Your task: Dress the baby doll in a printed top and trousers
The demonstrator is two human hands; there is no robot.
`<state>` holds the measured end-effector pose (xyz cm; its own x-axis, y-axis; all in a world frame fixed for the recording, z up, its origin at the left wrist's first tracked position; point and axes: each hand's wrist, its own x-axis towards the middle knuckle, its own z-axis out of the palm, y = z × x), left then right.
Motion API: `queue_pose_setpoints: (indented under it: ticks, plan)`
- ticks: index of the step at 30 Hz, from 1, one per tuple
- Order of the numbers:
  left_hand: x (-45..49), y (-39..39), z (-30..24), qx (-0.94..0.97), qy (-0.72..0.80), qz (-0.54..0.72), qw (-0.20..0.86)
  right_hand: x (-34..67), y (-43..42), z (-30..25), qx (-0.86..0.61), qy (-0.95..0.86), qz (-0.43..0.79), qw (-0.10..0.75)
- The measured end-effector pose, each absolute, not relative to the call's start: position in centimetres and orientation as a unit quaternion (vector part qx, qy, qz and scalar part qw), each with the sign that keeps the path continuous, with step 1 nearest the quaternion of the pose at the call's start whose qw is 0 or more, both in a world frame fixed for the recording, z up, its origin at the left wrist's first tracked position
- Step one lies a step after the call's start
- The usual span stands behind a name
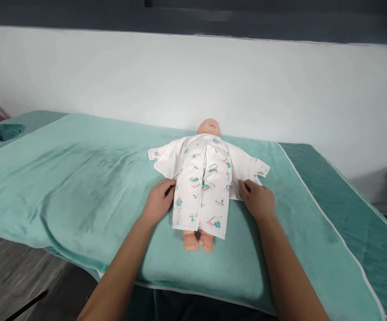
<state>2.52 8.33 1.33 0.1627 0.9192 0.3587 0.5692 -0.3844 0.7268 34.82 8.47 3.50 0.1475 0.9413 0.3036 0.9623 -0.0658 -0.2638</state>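
Observation:
A baby doll (208, 127) lies on its back on a teal towel (79, 178), head toward the wall, bare feet (198, 241) toward me. White printed trousers (203, 191) cover its body and legs. An open white printed jacket (246, 167) is spread under it. My left hand (158, 200) rests beside the trousers' left edge, fingers curled against the cloth. My right hand (256, 198) lies on the jacket's lower right hem, fingers bent down onto it.
The towel covers a table with a darker green sheet (353, 209) at the right. A white wall (193, 80) runs behind. A green pillow (1, 131) lies at far left. Dark wood floor (9, 276) shows at lower left.

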Motion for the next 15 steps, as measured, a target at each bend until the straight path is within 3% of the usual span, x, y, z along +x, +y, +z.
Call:
queue_pose_setpoints:
  ticks: [3, 10, 15]
  plan:
    - [2.4, 7.4, 1.4, 0.729, 0.496, 0.405, 0.241, 34.8, 8.2, 3.6, -0.739, -0.631, -0.028, 0.234]
    - [1.9, 3.7, 1.2, 0.703, 0.488, 0.418, 0.306, 33.1, 6.6, 3.8, -0.564, -0.695, 0.026, 0.444]
    - [1.9, 0.1, 0.5, 0.681, 0.472, 0.454, 0.327, 29.8, 1.7, 4.0, -0.447, -0.752, 0.104, 0.474]
